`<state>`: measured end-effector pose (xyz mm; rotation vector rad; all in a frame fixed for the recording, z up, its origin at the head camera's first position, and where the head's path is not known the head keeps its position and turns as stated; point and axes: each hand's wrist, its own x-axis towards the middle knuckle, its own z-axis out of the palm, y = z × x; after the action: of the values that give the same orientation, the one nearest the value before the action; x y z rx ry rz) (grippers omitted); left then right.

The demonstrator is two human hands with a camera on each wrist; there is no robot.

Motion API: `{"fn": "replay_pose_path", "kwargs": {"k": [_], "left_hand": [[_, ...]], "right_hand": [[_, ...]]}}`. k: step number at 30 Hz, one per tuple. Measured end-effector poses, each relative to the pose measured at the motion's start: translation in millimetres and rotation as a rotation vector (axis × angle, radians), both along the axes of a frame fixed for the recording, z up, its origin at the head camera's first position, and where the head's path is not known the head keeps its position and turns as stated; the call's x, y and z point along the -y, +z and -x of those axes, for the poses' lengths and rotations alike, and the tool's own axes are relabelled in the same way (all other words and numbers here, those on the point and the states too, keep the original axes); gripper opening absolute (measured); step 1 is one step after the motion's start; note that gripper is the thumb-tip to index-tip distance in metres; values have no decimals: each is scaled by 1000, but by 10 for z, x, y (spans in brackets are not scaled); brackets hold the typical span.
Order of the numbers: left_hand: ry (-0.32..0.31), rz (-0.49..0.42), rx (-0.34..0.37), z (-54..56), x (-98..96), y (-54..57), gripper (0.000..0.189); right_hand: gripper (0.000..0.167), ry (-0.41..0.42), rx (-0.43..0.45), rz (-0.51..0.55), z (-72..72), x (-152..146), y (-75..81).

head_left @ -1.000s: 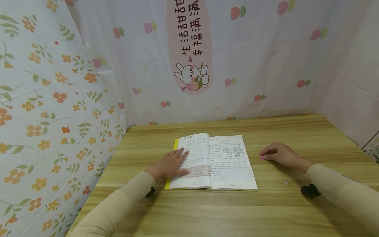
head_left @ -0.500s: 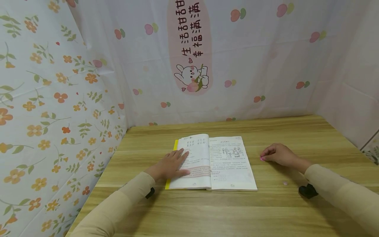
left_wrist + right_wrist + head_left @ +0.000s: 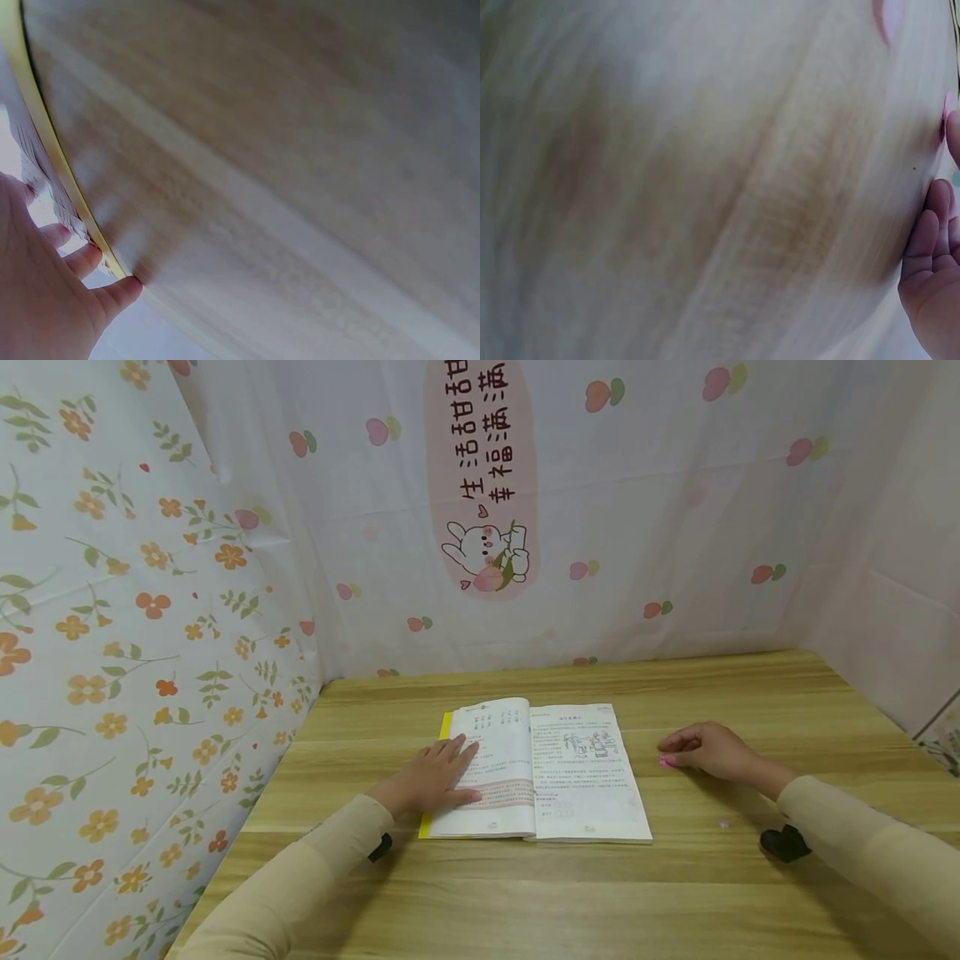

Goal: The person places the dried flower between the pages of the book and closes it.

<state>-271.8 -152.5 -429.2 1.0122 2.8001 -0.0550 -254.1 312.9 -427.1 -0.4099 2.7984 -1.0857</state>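
An open book (image 3: 588, 777) with a yellow cover edge lies on the table, its printed pages facing up. My left hand (image 3: 427, 778) rests on the left page with fingers spread. In the left wrist view, the fingertips of that left hand (image 3: 52, 292) lie along the book's yellow edge (image 3: 64, 169). To the right of the book, my right hand (image 3: 712, 752) is low over the table and pinches a small pink piece (image 3: 665, 761) at its fingertips. The right wrist view shows the pink piece (image 3: 944, 120) at the thumb; its exact kind is too small to tell.
A second small pale-pink piece (image 3: 723, 822) lies on the wooden table (image 3: 480, 893), nearer the right forearm. Black wrist mounts (image 3: 784, 843) sit under the sleeves. Patterned curtains (image 3: 637, 510) hang at the back and both sides.
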Motion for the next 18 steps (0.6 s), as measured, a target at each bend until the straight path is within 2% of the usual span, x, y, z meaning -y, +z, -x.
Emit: {"fn": "replay_pose_path", "kwargs": {"k": [10,18], "left_hand": [[-5,16,-17,11,-3,-30,89],[21,21,4,0,-8,-12,89]], "right_hand": [[17,-6,-28,-22,-29,21,13],[9,1,-63,-30,-50,41,32]]}}
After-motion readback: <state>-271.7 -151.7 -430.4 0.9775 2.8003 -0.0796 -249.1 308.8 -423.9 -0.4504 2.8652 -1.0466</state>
